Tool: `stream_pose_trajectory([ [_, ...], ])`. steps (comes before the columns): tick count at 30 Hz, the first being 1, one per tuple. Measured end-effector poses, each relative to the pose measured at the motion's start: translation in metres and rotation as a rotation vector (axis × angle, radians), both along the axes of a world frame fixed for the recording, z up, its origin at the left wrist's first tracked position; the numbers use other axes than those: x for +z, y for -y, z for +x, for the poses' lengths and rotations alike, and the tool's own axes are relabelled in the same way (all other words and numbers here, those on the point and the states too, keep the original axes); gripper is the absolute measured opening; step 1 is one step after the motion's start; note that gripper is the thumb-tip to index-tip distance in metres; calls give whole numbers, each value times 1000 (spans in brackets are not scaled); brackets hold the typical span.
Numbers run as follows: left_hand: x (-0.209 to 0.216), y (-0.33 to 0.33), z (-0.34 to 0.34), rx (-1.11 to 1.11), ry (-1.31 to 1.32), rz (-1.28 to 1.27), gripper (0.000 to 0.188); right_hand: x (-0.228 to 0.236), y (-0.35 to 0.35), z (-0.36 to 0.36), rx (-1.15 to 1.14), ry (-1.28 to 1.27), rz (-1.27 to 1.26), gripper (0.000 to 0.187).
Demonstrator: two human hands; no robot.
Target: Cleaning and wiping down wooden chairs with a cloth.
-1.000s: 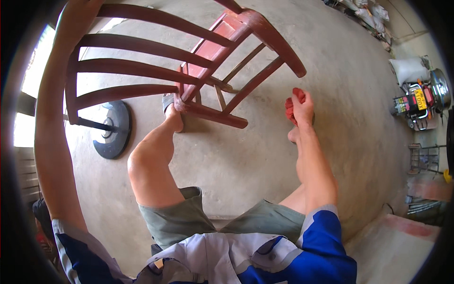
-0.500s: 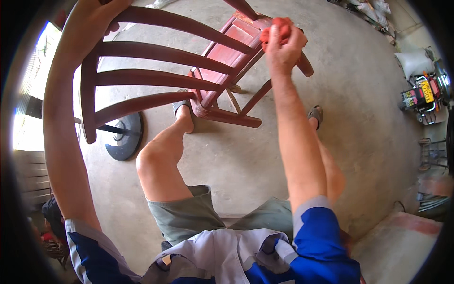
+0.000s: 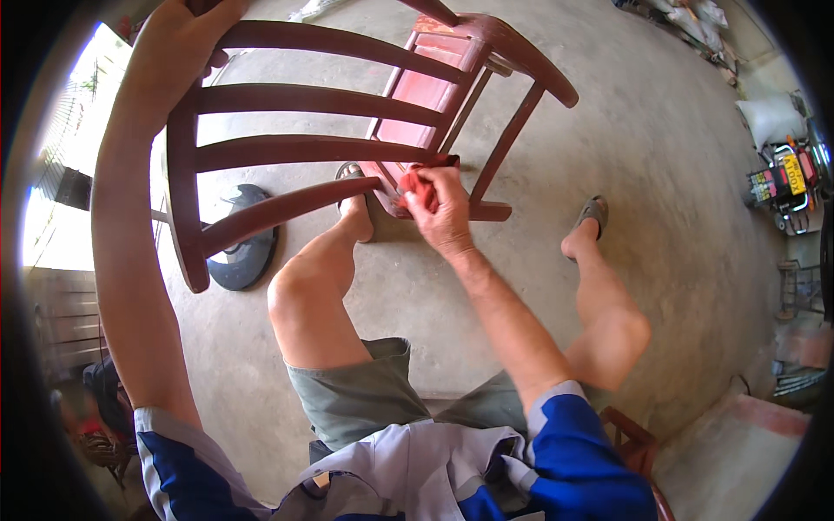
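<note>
A reddish-brown wooden chair [image 3: 321, 104] is tilted in front of me, its curved back slats toward my left and its seat [image 3: 417, 122] beyond them. At the upper left my left hand [image 3: 191, 39] is closed round the end of the chair's back; part of its fingers is hidden behind the wood. My right hand [image 3: 445, 213] grips a crumpled red cloth [image 3: 417, 189]. It presses the cloth on the chair's rear post, near where the lowest slats meet it, and covers part of that joint.
A round black base [image 3: 248, 260] with a pole stands by my left foot. My sandalled right foot [image 3: 588, 226] rests on the concrete floor [image 3: 521, 295]. A motorbike [image 3: 786, 178] and a white sack [image 3: 771, 120] stand far right; another piece of reddish-brown wooden furniture [image 3: 634, 447] is beside my right hip.
My right hand has come down and left with the red cloth, from the far end of the chair's post to near the lower slats. My left hand keeps its hold.
</note>
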State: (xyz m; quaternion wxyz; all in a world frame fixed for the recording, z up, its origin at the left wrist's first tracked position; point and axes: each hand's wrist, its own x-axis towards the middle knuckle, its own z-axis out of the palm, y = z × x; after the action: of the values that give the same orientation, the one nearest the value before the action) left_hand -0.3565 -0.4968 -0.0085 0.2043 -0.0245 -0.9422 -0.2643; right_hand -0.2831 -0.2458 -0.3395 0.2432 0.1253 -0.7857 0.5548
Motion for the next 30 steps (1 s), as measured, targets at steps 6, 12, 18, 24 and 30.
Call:
stream_pose_trajectory([
  [6, 19, -14, 27, -23, 18, -5, 48, 107, -67, -126, -207, -251, 30, 36],
  [12, 22, -16, 21, 5, 65, 6, 51, 112, -64, -145, -294, -296, -98, 31],
  [18, -3, -6, 13, 36, 148, 156, 51, 0, -27, -23, -12, 232, -128, 18],
  [24, 9, -14, 35, -84, 62, 244, 41, 33, -13, -3, 251, 295, -373, 23],
  [30, 38, -36, 63, 1, 129, 229, 48, 184, 61, 14, 479, -90, -556, 36],
])
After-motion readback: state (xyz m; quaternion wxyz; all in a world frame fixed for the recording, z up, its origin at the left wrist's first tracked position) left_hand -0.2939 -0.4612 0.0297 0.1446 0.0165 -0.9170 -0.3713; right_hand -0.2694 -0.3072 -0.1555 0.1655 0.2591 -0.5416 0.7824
